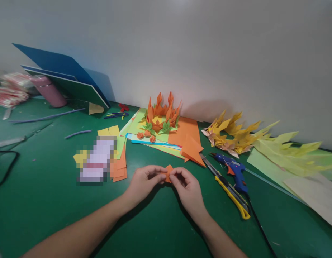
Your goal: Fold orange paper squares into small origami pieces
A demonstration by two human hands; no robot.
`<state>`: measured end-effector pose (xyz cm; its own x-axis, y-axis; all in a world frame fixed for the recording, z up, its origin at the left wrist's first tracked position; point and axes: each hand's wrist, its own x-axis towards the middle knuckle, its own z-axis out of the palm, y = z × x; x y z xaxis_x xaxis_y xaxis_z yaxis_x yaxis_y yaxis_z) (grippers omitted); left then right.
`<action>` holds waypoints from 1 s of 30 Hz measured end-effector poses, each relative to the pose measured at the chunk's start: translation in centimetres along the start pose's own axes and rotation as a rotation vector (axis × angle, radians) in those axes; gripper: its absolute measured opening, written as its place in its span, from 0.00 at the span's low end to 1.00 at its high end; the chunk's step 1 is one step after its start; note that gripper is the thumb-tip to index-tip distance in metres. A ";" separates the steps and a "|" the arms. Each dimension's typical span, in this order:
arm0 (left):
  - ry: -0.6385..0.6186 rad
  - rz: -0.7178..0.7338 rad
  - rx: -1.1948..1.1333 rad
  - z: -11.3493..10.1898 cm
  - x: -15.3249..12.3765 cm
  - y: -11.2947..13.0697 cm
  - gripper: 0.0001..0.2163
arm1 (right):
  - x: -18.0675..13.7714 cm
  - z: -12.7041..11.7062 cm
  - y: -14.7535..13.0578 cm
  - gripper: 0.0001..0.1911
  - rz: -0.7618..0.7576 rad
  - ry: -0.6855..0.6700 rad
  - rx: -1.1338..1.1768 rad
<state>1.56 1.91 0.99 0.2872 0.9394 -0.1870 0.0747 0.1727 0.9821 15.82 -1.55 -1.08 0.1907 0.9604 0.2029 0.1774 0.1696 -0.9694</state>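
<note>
Both of my hands meet over the green table [47, 200] near its front middle. My left hand [144, 181] and my right hand [186, 186] each pinch a small folded piece of orange paper [168, 172] between thumb and fingertips. The paper stands just above the table surface. Behind it lies a folded orange triangle [191, 148] on a stack of coloured sheets [155, 141], which also carries an orange and green folded paper flower piece [160, 116].
A yellow utility knife [233, 197] and a blue glue gun [234, 172] with its black cord lie right of my hands. Yellow folded paper shapes [233, 134] and pale sheets [303, 161] spread at the right. Orange and yellow squares [119, 166] lie left; blue boards [61, 71] lean on the wall.
</note>
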 end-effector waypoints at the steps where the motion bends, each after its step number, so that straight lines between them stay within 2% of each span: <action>1: -0.004 0.022 0.030 0.0 0.0 0.0 0.05 | 0.0 0.0 0.0 0.05 -0.005 -0.003 -0.012; 4: -0.019 0.081 0.118 -0.2 0.0 -0.1 0.03 | 0.0 0.0 -0.1 0.04 -0.018 -0.008 -0.055; 9: -0.056 0.130 0.228 -0.3 0.0 -0.4 0.05 | 0.0 0.0 -0.2 0.04 -0.029 -0.022 -0.091; 18: -0.020 0.156 0.306 0.0 0.1 -0.5 0.06 | -0.2 0.2 0.1 0.04 -0.003 -0.028 -0.087; 24: -0.035 0.138 0.285 -0.1 0.2 -0.7 0.06 | -0.2 0.2 0.1 0.05 0.040 -0.033 -0.062; 30: -0.041 0.096 0.166 -0.1 0.3 -0.7 0.05 | -0.3 0.2 0.1 0.04 0.057 -0.043 -0.015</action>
<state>1.53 2.10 0.29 0.3387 0.9359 -0.0966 0.2004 0.0285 0.9793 15.57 -1.72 -1.30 0.1594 0.9770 0.1414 0.1822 0.1117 -0.9769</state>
